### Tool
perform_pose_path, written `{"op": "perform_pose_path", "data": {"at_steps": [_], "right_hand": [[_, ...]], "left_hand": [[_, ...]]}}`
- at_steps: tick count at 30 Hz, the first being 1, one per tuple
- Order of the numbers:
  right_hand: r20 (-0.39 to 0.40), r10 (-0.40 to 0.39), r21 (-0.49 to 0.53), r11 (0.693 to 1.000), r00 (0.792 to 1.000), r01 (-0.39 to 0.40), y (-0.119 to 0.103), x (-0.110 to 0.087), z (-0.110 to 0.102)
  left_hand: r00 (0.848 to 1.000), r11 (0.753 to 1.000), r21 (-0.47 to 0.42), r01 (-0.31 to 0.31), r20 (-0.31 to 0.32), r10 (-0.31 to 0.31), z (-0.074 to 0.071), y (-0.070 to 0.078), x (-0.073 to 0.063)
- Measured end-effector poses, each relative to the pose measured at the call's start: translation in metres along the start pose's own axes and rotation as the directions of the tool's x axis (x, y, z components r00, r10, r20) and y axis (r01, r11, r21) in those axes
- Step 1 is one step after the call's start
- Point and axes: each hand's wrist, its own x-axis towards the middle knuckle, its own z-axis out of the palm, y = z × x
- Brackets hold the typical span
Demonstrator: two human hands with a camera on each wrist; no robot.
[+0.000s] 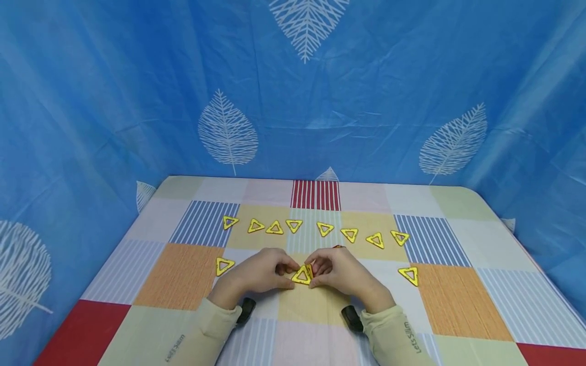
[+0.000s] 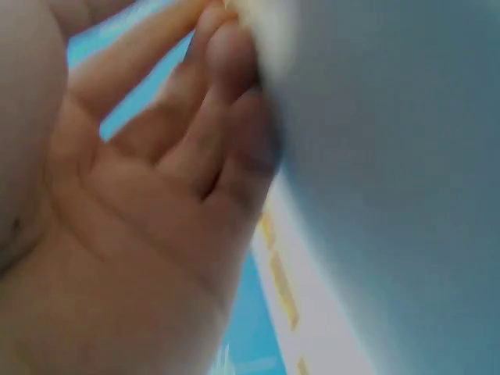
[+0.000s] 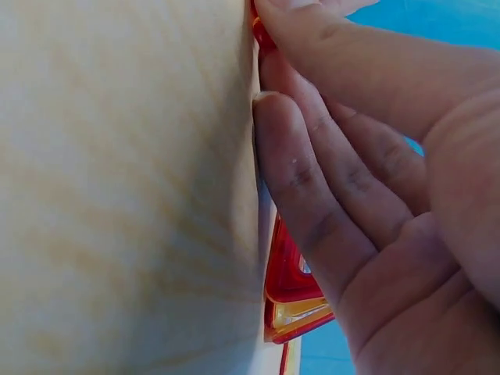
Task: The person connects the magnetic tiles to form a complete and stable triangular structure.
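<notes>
A yellow hollow triangular tile (image 1: 301, 276) lies on the checked cloth between the two hands. My left hand (image 1: 264, 269) pinches its left side with thumb and fingertips; in the left wrist view those fingertips meet at the top, blurred. From the other side, my right hand (image 1: 338, 271) pinches with thumb and forefinger at the tile's right edge, where a second, more orange edge shows. The right wrist view has a bit of red (image 3: 264, 35) at the fingertips. Behind that hand stand red and orange translucent pieces (image 3: 293, 273), mostly hidden from the head camera.
Several yellow triangular tiles (image 1: 275, 227) lie in a loose row farther back. One more tile (image 1: 224, 266) is left of the hands and another (image 1: 409, 275) right of them. A blue leaf-patterned curtain (image 1: 339, 132) surrounds the table's back and sides.
</notes>
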Motion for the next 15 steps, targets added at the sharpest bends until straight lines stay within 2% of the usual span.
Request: {"op": "perform_pose_path", "data": {"at_steps": [3,6,8,11,13,15], "right_hand": [[-0.009,0.018,0.005,1.0,1.0,-0.018,0.0,0.0,0.001],[-0.016,0.044,0.03,0.999,0.999,-0.043,0.0,0.0,0.002],[-0.015,0.051,0.044,0.998,0.999,-0.051,0.001,0.0,0.003],[-0.013,0.056,0.054,0.997,0.998,-0.055,0.002,0.001,0.003],[-0.013,0.062,0.055,0.997,0.998,-0.062,0.002,0.001,0.003],[-0.012,0.072,0.058,0.996,0.997,-0.071,0.002,0.001,0.002]], "left_hand": [[1.0,1.0,-0.014,-0.005,-0.021,0.005,-0.017,-0.009,-0.011],[0.992,0.994,-0.076,0.076,-0.093,-0.082,-0.04,-0.024,-0.031],[0.971,0.972,-0.151,0.179,-0.132,-0.199,-0.053,-0.035,-0.046],[0.923,0.923,-0.221,0.314,-0.158,-0.352,-0.068,-0.051,-0.068],[0.9,0.897,-0.255,0.361,-0.158,-0.407,-0.073,-0.06,-0.078],[0.899,0.897,-0.252,0.362,-0.16,-0.408,-0.075,-0.067,-0.086]]}}
